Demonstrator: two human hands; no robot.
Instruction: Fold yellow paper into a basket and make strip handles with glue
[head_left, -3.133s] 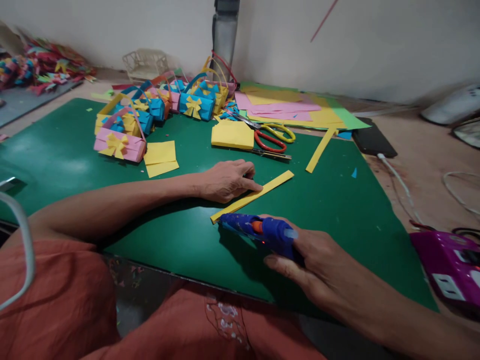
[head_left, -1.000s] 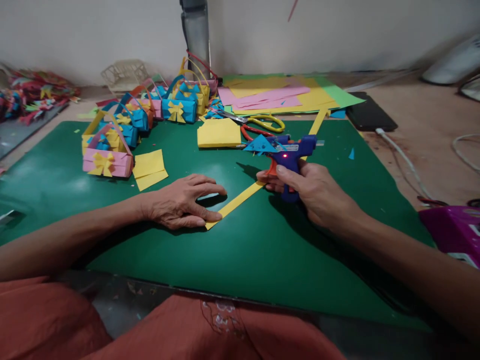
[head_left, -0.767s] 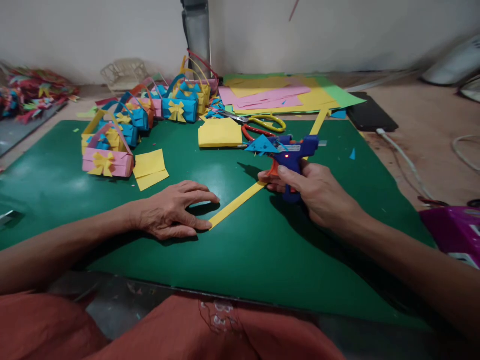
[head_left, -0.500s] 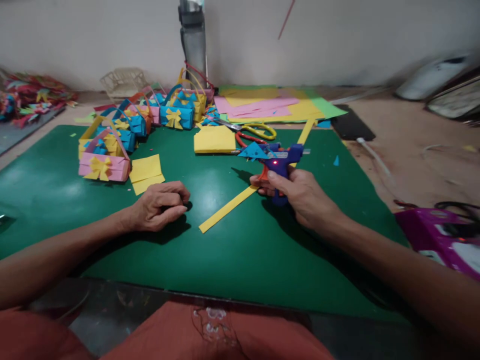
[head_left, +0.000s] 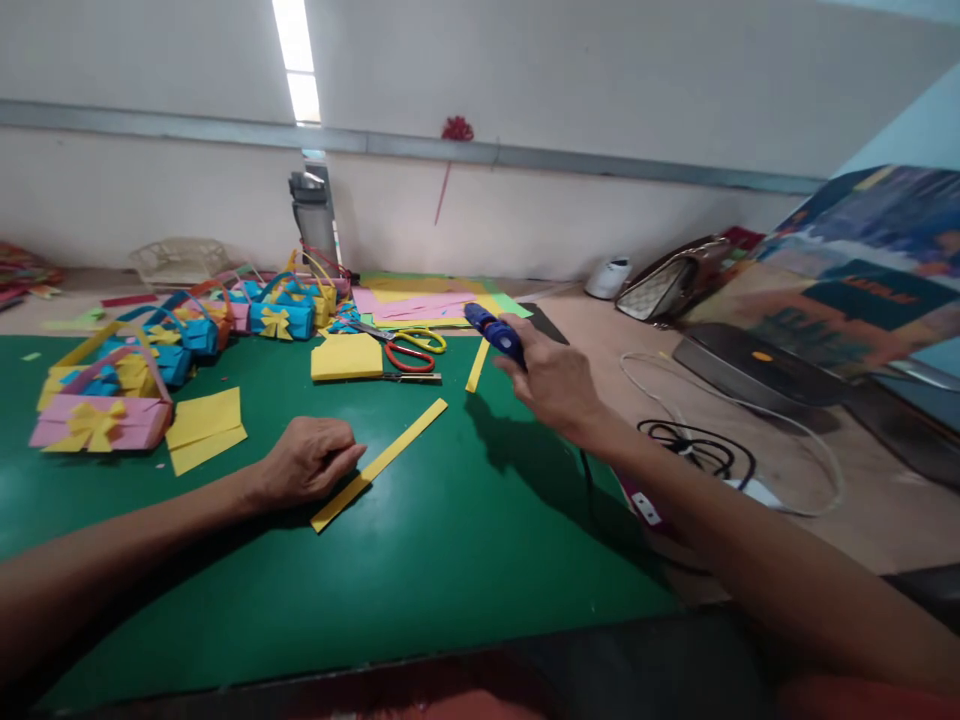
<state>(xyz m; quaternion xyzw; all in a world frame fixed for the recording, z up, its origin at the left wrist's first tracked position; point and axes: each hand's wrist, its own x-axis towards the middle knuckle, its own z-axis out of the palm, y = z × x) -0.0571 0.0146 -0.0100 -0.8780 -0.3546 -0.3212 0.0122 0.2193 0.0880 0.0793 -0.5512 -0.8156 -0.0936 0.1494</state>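
Note:
My right hand [head_left: 559, 385] is wrapped round a blue glue gun [head_left: 495, 333], lifted over the right side of the green board. Its cord hangs below the hand. My left hand [head_left: 307, 460] rests on the board, fingers curled into a loose fist with nothing showing in it. Just beside that hand lies a yellow paper strip [head_left: 397, 447]. Another yellow strip [head_left: 477, 366] lies under and past the glue gun, partly hidden. Left of my left hand is a creased yellow paper piece [head_left: 206, 428].
Several small paper baskets with bows [head_left: 101, 425] stand at the left. Beyond are a folded yellow stack [head_left: 346, 357], scissors [head_left: 409, 350] and coloured sheets [head_left: 412, 300]. A bottle [head_left: 313, 220] stands by the wall. Black cables [head_left: 697, 450] and a router-like device [head_left: 757, 360] lie right.
The view has turned up and to the right. My right hand has swung the glue gun away from the near strip. The blue paper triangle by its nozzle no longer shows. My left hand stays curled.

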